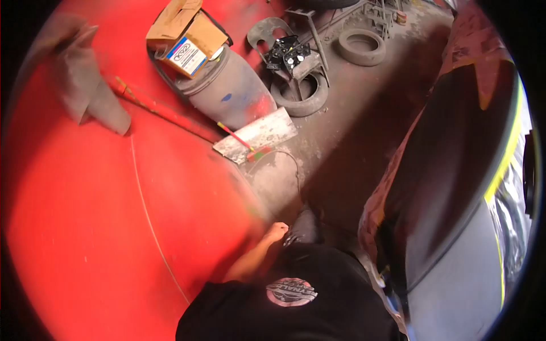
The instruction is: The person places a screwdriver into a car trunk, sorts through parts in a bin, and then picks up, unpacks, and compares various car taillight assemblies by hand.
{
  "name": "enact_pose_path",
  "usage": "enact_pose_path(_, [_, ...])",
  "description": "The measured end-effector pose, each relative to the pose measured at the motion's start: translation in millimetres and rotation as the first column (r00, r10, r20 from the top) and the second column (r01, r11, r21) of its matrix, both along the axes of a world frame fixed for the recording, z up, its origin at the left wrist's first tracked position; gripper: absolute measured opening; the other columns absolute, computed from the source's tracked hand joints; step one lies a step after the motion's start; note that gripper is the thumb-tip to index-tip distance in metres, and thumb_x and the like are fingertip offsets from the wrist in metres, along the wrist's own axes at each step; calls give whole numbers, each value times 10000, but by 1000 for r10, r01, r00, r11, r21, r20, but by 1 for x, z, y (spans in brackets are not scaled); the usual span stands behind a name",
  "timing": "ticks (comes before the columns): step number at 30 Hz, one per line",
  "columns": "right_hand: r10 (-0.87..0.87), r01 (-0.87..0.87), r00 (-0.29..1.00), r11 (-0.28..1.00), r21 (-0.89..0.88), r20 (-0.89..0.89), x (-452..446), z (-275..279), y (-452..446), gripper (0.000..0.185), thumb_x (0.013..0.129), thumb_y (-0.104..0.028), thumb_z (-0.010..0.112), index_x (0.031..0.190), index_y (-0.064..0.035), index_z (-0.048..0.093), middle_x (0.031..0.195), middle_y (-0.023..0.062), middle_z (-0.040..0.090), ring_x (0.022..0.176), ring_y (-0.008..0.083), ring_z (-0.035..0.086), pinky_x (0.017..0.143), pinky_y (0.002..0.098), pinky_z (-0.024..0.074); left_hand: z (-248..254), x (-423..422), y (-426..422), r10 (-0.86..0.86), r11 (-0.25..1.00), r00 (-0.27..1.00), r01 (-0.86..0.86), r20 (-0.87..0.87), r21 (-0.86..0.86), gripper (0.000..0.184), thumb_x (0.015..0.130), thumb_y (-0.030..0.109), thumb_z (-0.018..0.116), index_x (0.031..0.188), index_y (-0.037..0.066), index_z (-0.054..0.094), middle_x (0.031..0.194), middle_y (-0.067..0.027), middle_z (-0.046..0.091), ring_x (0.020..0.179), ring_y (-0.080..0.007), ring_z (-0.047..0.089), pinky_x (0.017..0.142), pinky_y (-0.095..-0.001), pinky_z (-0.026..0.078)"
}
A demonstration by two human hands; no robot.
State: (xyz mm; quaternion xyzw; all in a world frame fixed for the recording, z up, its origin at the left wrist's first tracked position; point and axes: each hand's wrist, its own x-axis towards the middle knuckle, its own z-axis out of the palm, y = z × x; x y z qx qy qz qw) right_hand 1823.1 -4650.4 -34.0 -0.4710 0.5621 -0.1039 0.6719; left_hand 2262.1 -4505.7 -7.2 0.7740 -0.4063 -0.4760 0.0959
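I see my left hand low in the head view, just beside the lower right edge of the large red panel; whether they touch, I can't tell. The fingers look bunched, but whether they grip anything I can't make out. My right hand is out of view. The red panel fills the left side, a thin pale line running down it, and shows no masking that I can find. How much work it still needs, I can't judge. Across the aisle, the gray panel already has yellow tape along its outer edge, with clear plastic film beyond. The open cardboard box sits on the gray drum, contents hidden; the drum's inside is hidden too.
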Motion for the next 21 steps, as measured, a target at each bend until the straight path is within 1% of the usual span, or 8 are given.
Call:
enact_pose_path(3, [-57, 60, 997, 997, 51, -51, 31, -24, -40, 307, 974, -306, 516, 901, -40, 649, 753, 117, 635, 578, 239, 592, 536, 397, 486, 15, 47, -88, 74, 909, 996, -48, -46, 414, 234, 903, 201, 606, 1022, 35, 721, 987, -127, 721, 970, -239, 663, 881, -372, 505])
enact_pose_path(8, [-145, 183, 966, 968, 170, -214, 72, -94, -74, 359, 987, -348, 499, 871, -45, 652, 760, 119, 642, 598, 247, 599, 564, 409, 498, -69, 167, -243, -125, 988, 986, 114, -113, -101, 188, 866, 198, 607, 899, 36, 695, 919, -122, 715, 880, -242, 660, 822, -385, 508])
enact_pose_path(11, [-249, 274, 945, 957, 95, -214, 104, -131, -98, 391, 994, -373, 488, 853, -48, 654, 764, 121, 646, 610, 252, 603, 582, 417, 506, -6, 209, -355, -53, 981, 995, 36, -82, -192, 209, 897, 204, 597, 970, 34, 694, 945, -164, 705, 896, -264, 652, 827, -408, 503])
enact_pose_path(15, [-557, 599, 789, 792, -120, 259, 139, -198, -173, 435, 1004, -407, 475, 829, -53, 657, 769, 123, 651, 626, 258, 609, 604, 426, 515, 24, 274, -466, 109, 946, 970, -169, -219, -275, 206, 927, 135, 599, 1075, 19, 682, 873, -94, 681, 750, -186, 625, 698, -339, 518])
enact_pose_path(16, [-265, 241, 964, 899, -365, -16, 151, -157, -227, 474, 1006, -404, 436, 804, -31, 648, 741, 136, 644, 615, 266, 605, 609, 419, 519, 36, 283, -482, 167, 933, 945, -244, -282, -265, 196, 930, 114, 590, 1081, 24, 677, 850, -76, 663, 720, -157, 610, 667, -313, 510])
enact_pose_path(17, [-36, -155, 942, 835, -527, -335, 165, -107, -284, 515, 1007, -402, 398, 779, -8, 640, 712, 149, 638, 604, 273, 601, 614, 411, 522, 41, 292, -497, 227, 914, 913, -320, -340, -250, 189, 934, 93, 581, 1087, 29, 672, 826, -59, 645, 690, -129, 595, 636, -286, 501])
enact_pose_path(19, [88, -263, 883, 905, -333, -460, 209, -62, -372, 407, 969, -299, 461, 828, 44, 628, 649, 159, 612, 558, 243, 599, 569, 388, 523, 43, 302, -513, 294, 886, 892, -389, -343, -251, 187, 938, 87, 570, 1089, 31, 665, 808, -53, 636, 682, -123, 590, 629, -280, 498])
enact_pose_path(21, [113, -170, 955, 965, -197, -273, 254, -23, -456, 309, 922, -219, 530, 820, 62, 606, 628, 143, 594, 533, 187, 605, 521, 372, 520, 24, 311, -515, 337, 877, 863, -433, -375, -207, 178, 938, 73, 556, 1075, 31, 660, 786, -46, 627, 673, -120, 588, 620, -275, 497])
